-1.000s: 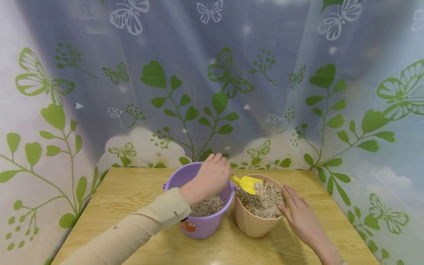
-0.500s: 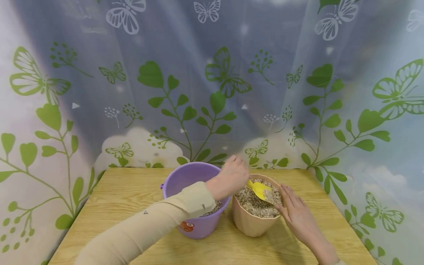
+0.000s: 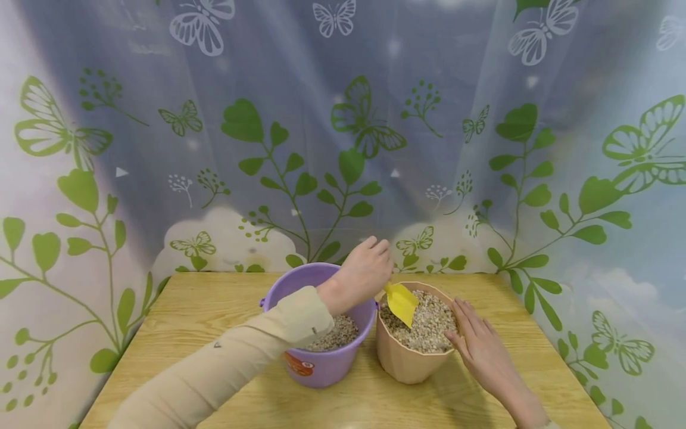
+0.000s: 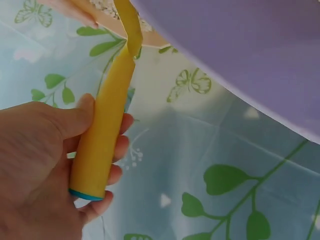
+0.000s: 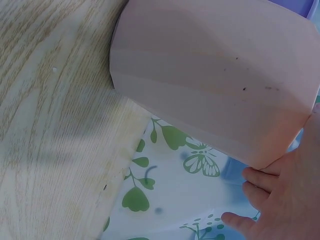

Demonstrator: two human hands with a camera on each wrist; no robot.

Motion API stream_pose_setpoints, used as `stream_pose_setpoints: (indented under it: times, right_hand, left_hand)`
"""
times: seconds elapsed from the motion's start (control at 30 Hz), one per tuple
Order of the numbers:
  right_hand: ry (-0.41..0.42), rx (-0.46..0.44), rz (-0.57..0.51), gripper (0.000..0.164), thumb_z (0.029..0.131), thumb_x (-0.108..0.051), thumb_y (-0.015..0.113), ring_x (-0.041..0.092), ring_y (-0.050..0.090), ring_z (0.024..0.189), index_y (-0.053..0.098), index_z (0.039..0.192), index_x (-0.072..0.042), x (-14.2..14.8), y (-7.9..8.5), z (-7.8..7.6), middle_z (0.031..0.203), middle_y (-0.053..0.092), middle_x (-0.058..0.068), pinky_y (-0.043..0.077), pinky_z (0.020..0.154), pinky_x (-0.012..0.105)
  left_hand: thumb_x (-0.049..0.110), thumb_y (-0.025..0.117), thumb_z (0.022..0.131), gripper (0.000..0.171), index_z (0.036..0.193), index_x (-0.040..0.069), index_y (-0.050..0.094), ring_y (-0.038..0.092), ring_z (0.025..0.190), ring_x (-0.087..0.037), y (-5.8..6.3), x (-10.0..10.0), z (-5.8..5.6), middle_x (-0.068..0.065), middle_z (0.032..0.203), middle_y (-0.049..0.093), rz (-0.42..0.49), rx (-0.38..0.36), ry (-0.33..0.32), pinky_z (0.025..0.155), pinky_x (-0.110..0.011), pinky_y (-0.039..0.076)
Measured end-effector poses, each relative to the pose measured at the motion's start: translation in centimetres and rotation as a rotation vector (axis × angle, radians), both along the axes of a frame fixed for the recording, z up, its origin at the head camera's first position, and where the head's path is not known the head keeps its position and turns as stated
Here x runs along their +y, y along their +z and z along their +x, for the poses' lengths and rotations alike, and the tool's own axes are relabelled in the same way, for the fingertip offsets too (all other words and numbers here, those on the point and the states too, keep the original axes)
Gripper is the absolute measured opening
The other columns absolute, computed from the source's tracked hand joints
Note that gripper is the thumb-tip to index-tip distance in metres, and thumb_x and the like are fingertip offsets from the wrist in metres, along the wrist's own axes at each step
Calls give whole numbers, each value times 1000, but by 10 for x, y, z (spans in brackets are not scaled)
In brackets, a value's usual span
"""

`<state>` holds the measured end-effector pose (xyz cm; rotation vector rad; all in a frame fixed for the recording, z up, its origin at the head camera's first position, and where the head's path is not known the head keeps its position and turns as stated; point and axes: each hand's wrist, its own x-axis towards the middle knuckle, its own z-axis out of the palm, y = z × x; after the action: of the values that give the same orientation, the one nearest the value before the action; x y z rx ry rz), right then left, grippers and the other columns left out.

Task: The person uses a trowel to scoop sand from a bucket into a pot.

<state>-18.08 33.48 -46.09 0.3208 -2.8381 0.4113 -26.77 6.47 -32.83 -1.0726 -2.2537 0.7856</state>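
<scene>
My left hand (image 3: 360, 273) grips a yellow toy shovel (image 3: 403, 305) by its handle; in the left wrist view the fingers curl round the handle (image 4: 102, 127), which ends in a teal rim. The shovel's blade slants down over the left part of a peach faceted pot (image 3: 409, 364), and its visible face looks bare. Pale and brown gravel-like grains (image 3: 433, 322) fill the pot almost to the rim. Against the pot's right side rests my right hand (image 3: 485, 348), fingers straight along the rim. In the right wrist view the pot's wall (image 5: 200, 75) fills the upper part.
Just left of the pot stands a purple bucket (image 3: 324, 370) with a red sticker, holding more of the same grains (image 3: 339, 335). My left forearm crosses over it. Both containers are on a wooden table (image 3: 209, 298), with a butterfly-and-leaf patterned curtain (image 3: 300, 119) behind and at the sides.
The shovel first moved right over the pot with grains on its blade, then back slightly left, its blade tipping and now bare. My right hand has kept its place on the pot.
</scene>
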Motion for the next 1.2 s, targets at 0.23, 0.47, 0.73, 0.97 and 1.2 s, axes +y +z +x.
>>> stream_pose_setpoints:
  times: [0.23, 0.47, 0.73, 0.97, 1.2]
  right_hand:
    - [3, -1, -13, 66, 108, -40, 45, 43, 26, 149, 27, 157, 0, -1, 1, 0, 162, 28, 23, 25, 113, 66]
    - [5, 5, -4, 66, 108, -40, 45, 44, 27, 148, 28, 157, 1, -3, -1, 1, 162, 27, 24, 25, 113, 66]
    - [4, -26, -11, 66, 108, -40, 44, 43, 25, 149, 27, 158, -1, -5, 1, 0, 163, 26, 23, 24, 113, 67]
    - [9, -34, 8, 68, 108, -41, 46, 45, 27, 148, 26, 158, 0, -3, 5, 0, 162, 27, 24, 24, 111, 68]
    - [66, 37, 45, 73, 104, -41, 54, 44, 28, 147, 26, 158, -1, -14, 21, 1, 161, 29, 24, 26, 112, 66]
  left_hand:
    - [27, 48, 107, 30, 127, 16, 67, 52, 108, -15, -2, -13, -4, 3, 124, 66, 54, 135, -63, 91, -28, 39]
    - [43, 47, 106, 36, 108, 14, 67, 52, 99, -15, -9, -32, -11, 2, 108, 64, 284, 128, -81, 82, -26, 41]
    - [42, 57, 101, 35, 99, 9, 64, 51, 92, -20, -8, -61, -12, -3, 97, 61, 525, 5, -78, 78, -29, 44]
    - [35, 65, 98, 28, 99, 7, 63, 53, 90, -23, -15, -96, -6, -5, 95, 60, 695, -95, -111, 77, -34, 46]
    - [33, 67, 97, 28, 95, 6, 61, 53, 90, -24, -26, -136, -3, -7, 93, 59, 636, -56, -50, 78, -33, 47]
